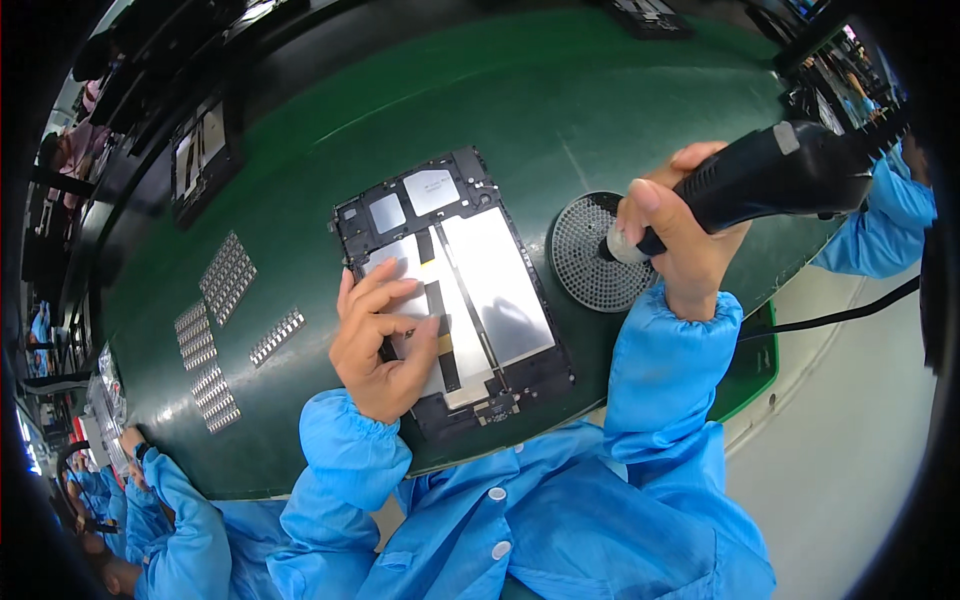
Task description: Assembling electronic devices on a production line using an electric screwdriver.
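Observation:
An opened tablet with silver battery panels and black flex strips lies on the green table in front of me. My left hand rests over its left side, thumb and index finger pinched together and the other fingers bent. Whatever is in that pinch, if anything, is too small to make out. My right hand grips a black electric screwdriver near its pale nose. The tool slants down to the left over a round grey perforated screw dish; its bit is hidden.
Several sheets of small parts lie at the left, with a short strip beside them. Another opened tablet sits farther back left, and a dark device at the far edge. A green bin stands below right. Co-workers' sleeves show at both sides.

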`<state>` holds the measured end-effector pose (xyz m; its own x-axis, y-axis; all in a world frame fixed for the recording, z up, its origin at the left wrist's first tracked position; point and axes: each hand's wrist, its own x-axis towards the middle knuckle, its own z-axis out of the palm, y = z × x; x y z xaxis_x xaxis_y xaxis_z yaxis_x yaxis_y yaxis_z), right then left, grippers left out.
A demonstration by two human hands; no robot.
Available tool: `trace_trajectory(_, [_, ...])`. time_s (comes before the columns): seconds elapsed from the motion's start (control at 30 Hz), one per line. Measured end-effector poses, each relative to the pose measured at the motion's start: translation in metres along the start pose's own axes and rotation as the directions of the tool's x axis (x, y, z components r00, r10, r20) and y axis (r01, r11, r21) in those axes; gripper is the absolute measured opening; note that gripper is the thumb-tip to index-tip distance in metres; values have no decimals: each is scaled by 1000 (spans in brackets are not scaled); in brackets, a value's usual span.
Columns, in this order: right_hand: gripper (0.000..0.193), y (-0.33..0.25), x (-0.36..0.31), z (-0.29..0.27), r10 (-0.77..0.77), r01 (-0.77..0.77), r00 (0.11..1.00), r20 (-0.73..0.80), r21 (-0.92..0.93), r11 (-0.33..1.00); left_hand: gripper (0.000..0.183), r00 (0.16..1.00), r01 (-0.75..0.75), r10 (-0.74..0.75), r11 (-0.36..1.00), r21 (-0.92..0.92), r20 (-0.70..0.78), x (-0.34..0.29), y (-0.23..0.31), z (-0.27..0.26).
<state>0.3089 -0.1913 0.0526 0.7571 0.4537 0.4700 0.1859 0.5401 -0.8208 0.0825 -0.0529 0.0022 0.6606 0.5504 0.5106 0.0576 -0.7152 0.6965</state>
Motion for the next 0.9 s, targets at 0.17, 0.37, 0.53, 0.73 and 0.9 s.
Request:
trace_trajectory(0.17, [33,8,6,5,-23,24,999,27,-51,998,16,999,50,-49,999,-22,19,-2,5,6])
trace_trajectory(0.37, [31,16,6,9,-34,38,998,50,-80,996,12,996,76,-76,997,7,44,-2,11,3])
trace_trajectory(0.53, [30,20,7,11,-6,10,999,41,-111,994,11,994,113,-112,993,-32,12,-1,9,0])
trace_trajectory(0.73, [30,18,5,11,19,-15,999,30,-118,993,10,992,116,-118,992,-42,-55,4,2,-10])
trace_trajectory(0.9, [29,19,4,17,11,-6,999,51,-88,996,7,958,148,-181,976,-158,-221,3,-8,-29])
